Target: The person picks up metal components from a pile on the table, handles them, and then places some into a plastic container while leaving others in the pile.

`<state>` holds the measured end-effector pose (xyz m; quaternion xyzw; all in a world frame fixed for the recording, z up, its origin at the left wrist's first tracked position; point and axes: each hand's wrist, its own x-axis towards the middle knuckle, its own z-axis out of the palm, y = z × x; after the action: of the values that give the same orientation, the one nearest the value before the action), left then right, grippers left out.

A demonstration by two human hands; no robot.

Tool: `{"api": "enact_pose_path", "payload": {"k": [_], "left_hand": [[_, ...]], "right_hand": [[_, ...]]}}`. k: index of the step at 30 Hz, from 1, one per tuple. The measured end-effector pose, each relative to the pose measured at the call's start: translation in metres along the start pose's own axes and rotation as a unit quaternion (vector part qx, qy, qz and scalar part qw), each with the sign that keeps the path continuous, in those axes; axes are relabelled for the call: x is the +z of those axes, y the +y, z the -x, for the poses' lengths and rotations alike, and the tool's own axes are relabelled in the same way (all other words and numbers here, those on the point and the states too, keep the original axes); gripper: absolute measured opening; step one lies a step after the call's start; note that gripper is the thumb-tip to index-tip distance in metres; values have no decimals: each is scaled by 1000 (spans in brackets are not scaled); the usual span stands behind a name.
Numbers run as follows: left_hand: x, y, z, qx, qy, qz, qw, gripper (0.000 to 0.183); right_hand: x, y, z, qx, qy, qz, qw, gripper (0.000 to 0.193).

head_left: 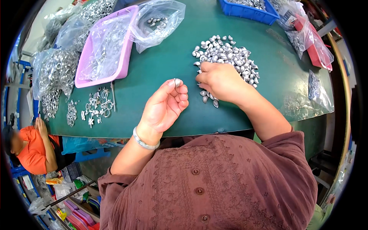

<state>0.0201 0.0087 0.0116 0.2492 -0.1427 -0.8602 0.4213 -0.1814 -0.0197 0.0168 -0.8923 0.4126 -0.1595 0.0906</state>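
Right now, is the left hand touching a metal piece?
Touching. The head view shows the left hand pinching a small metal piece, which pokes up from its grip.

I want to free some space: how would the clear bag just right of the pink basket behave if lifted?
The clear bag looks floppy: its thin, creased plastic would probably fold in the grip. It is likely light, with only a small cluster of silvery pieces visible inside. Those look loose, so they would probably slide together.
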Motion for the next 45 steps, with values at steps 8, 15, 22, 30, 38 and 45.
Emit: {"api": "enact_pose_path", "payload": {"k": [8, 15, 22, 30, 38, 45], "left_hand": [[-1, -3, 2, 75, -17, -106, 991, 23], [2, -1, 2, 45, -18, -58, 997, 23], [-11, 0, -1, 11, -45, 57, 997, 23], [-10, -1, -1, -1, -72, 128, 989, 27], [-7, 1, 0, 56, -22, 12, 998, 18], [-10, 1, 1, 51, 90, -109, 989, 15]], "right_hand": [[4, -3, -1, 7, -12, -2, 1000, 9], [2, -4, -2, 12, -16, 3, 1000, 4], [4, -5, -3, 16, -10, 15, 1000, 6], [4, -4, -3, 15, -8, -2, 1000, 12], [-2, -2, -2, 31, -33, -38, 998, 10], [2, 4, 0, 24, -38, -4, 999, 9]]}}
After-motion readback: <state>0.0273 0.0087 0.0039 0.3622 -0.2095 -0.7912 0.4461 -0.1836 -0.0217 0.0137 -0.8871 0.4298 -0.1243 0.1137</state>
